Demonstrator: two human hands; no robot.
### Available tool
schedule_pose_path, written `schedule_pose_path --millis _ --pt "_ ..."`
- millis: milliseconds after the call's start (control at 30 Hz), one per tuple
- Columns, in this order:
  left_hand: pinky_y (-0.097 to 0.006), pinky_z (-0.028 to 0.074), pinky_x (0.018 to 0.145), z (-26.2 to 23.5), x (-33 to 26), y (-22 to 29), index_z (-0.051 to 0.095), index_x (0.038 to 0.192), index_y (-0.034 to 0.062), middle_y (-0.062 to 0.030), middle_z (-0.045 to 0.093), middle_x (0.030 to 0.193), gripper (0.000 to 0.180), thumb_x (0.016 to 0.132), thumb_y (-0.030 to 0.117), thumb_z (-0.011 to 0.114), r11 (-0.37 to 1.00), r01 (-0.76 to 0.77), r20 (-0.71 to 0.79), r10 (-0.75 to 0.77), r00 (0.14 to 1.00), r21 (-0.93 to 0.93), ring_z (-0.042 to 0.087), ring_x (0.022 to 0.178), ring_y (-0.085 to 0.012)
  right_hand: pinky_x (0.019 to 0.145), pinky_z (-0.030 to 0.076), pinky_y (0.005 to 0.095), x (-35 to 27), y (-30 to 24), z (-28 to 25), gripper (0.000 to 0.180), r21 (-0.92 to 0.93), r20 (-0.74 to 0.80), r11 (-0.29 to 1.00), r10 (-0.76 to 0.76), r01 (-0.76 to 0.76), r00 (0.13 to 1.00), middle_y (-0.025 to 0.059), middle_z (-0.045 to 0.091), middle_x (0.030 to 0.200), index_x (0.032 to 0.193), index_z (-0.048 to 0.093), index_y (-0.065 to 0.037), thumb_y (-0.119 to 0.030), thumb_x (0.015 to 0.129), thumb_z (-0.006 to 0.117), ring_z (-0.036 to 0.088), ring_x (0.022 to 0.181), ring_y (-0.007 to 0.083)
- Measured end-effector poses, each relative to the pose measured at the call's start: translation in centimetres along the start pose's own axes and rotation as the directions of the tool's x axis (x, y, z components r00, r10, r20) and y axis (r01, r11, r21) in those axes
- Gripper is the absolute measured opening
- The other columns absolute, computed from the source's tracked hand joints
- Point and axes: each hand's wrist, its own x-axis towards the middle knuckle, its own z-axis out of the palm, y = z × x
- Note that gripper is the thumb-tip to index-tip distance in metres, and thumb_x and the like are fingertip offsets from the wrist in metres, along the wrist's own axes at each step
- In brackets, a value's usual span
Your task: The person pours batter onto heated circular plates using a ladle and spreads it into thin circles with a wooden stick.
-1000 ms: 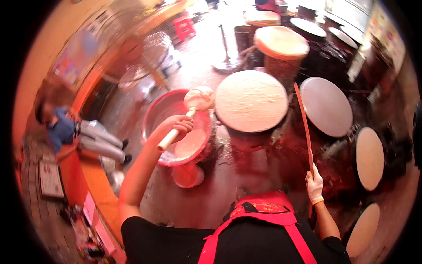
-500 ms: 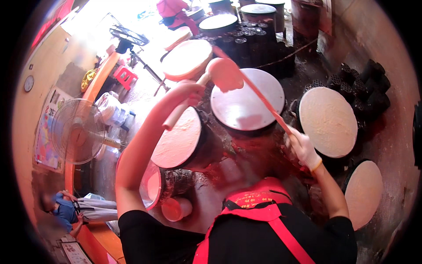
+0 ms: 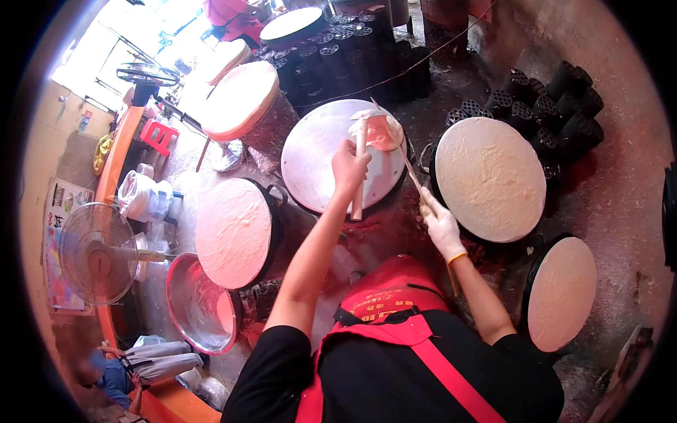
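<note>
In my bare left hand (image 3: 350, 171), closed round its handle, is a T-shaped wooden spreader (image 3: 360, 151). Its crosspiece lies over the far right part of a round griddle (image 3: 314, 151), where a lump of wet batter (image 3: 385, 134) touches it. My right hand (image 3: 442, 227), in a white glove, grips a long thin wooden stick (image 3: 411, 169). The stick's far end slants up to the batter and the spreader head. To the right, another griddle carries a pale layer of batter (image 3: 490, 180); a coated round griddle (image 3: 234, 233) is at the left.
Perforated coal briquettes (image 3: 546, 113) are stacked at the far right. A metal basin (image 3: 201, 303) and a fan (image 3: 99, 254) stand left. One more coated griddle (image 3: 562, 295) is near right. A person (image 3: 116, 377) is at lower left; a cord (image 3: 395, 77) crosses behind the griddle.
My left hand has lowered the spreader from above the griddle's left side to its far right part. The stick has swung closer to upright. The view has shifted right.
</note>
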Motion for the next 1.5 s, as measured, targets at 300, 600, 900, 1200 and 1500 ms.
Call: schedule_pose_path --millis 300,600,900,1200,1500 --pt "-0.021 0.045 0.053 -4.8 4.2 -1.5 0.055 0.100 -0.0053 -0.0129 0.064 0.082 0.020 0.087 0.010 0.054 0.667 0.101 0.024 -0.123 0.992 -0.738 0.056 0.059 -0.0128 0.040 0.042 0.0309 4.9 -1.9 8.1 0.044 0.323 0.158 0.905 0.237 -0.277 0.959 0.0021 0.052 0.062 0.138 0.044 -0.030 -0.025 0.095 0.051 0.049 0.043 0.0158" --pt "-0.019 0.024 0.037 -13.4 -3.7 -2.8 0.043 0.080 0.0080 0.0078 0.036 0.059 0.016 0.091 0.012 0.054 0.651 0.422 0.290 -0.306 0.907 -0.632 0.033 0.043 -0.0028 0.028 0.029 0.0232 0.5 -0.6 9.5 0.042 0.841 0.046 0.501 0.314 -0.207 0.948 -0.0035 0.038 0.057 0.136 0.046 -0.028 -0.017 0.095 0.049 0.031 0.034 0.0059" --pt "-0.022 0.029 0.036 -15.7 -17.5 -5.5 0.048 0.080 0.0078 0.0018 0.046 0.060 0.017 0.088 0.016 0.061 0.638 0.506 0.168 -0.514 0.841 -0.580 0.038 0.041 -0.0066 0.029 0.029 0.0256 7.9 -7.1 17.4 0.039 0.708 0.000 0.653 0.383 -0.271 0.924 -0.0032 0.039 0.057 0.133 0.048 -0.027 -0.022 0.095 0.051 0.035 0.034 0.0087" --pt "-0.021 0.033 0.040 -20.5 -21.2 -10.2 0.053 0.080 0.0070 0.0020 0.049 0.064 0.014 0.085 0.014 0.064 0.560 0.534 0.135 -0.600 0.789 -0.634 0.043 0.047 -0.0062 0.029 0.027 0.0241 1.6 -3.8 13.5 0.039 0.659 -0.078 0.709 0.397 -0.251 0.915 -0.0052 0.036 0.054 0.132 0.050 -0.031 -0.019 0.096 0.049 0.030 0.033 0.0069" --pt "-0.024 0.036 0.053 -21.2 -22.6 -12.9 0.054 0.073 0.0067 0.0009 0.051 0.063 0.015 0.081 0.011 0.065 0.651 0.539 0.122 -0.572 0.811 -0.534 0.047 0.055 -0.0087 0.030 0.027 0.0246 4.9 -8.2 15.9 0.038 0.502 0.206 0.785 0.301 -0.364 0.931 -0.0031 0.038 0.055 0.133 0.049 -0.024 -0.020 0.096 0.050 0.032 0.034 0.0078"
